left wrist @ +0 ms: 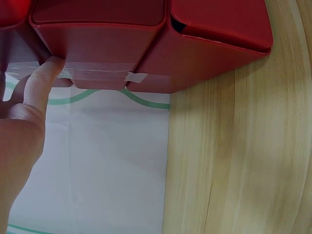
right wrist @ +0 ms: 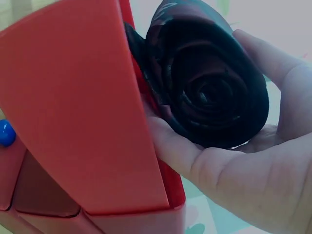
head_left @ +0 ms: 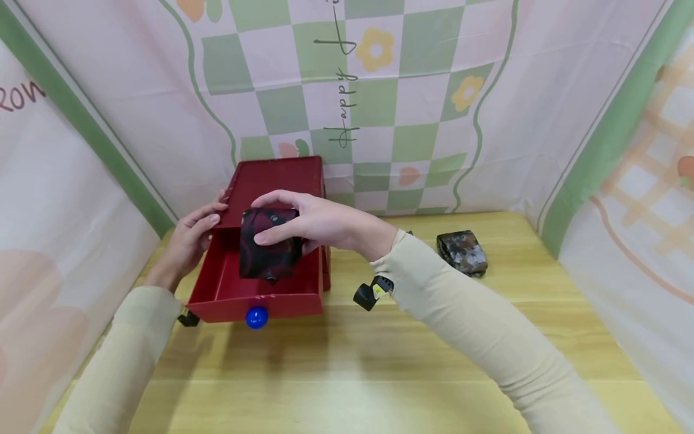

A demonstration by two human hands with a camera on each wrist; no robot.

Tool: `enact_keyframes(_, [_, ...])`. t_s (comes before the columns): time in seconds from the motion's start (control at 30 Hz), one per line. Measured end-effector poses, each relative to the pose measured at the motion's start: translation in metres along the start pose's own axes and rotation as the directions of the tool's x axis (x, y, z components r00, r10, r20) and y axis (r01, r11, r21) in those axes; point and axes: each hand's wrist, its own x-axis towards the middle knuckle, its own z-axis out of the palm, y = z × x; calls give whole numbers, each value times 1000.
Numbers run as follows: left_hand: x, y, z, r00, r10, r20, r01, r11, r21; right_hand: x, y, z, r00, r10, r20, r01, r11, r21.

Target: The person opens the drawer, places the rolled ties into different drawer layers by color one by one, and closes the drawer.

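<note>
The rolled black-and-maroon fabric bundle (head_left: 267, 259) is over the red, blue-knobbed, pulled-out drawer (head_left: 295, 306), gripped by the right hand (head_left: 325, 224); left of it, the left hand (head_left: 190, 241) touches the red boxy cabinet (head_left: 282, 181), fingers unclenched.

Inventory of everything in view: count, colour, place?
Table: 1, yellowish wood, lower head view
Printed cloth: pieces unclear, white, green, pink, rear and sides
Box stack: 1, red, left, rear
Open drawer: 1, red, box stack's front
Knob: at least 1, blue, drawer front
Dark bundle: 1, black and dark red, above drawer
Mottled bundle: 1, black, brown, grey, right
Wrist devices: 2, black, by the wrists
Sleeves: 2, cream, forearms
Left hand: 1, bare, touching box stack
Right hand: 1, bare, gripping dark bundle
</note>
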Motion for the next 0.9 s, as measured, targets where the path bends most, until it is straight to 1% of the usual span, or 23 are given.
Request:
enact_keyframes(0.13, [0, -1, 0, 1000, 5, 2, -5, 1000, 4, 5, 2, 4, 1000, 24, 19, -23, 998, -55])
enact_keyframes(0.17, [0, -2, 0, 1000, 9, 4, -9, 1000, 3, 6, 3, 4, 999, 27, 27, -25, 996, -81])
enact_keyframes(0.37, [1, -2, 0, 1000, 19, 0, -19, 1000, -1, 11, 4, 7, 997, 56, 61, -42, 975, -220])
enact_keyframes(0.47, [2, -2, 0, 1000, 19, -3, -19, 1000, -4, 12, 3, 8, 994, 73, 78, -52, 970, -238])
enact_keyframes(0.7, [0, -1, 1, 1000, 10, -4, -10, 1000, 0, 16, 5, 15, 986, 129, 109, -104, 972, -209])
enact_keyframes(0.8, [0, -1, 1, 1000, 10, 0, -10, 1000, 4, 19, 8, 17, 982, 139, 130, -103, 962, -254])
enact_keyframes(0.9, [0, -1, 2, 1000, 7, 1, -7, 1000, 7, 21, 9, 19, 980, 140, 141, -84, 934, -347])
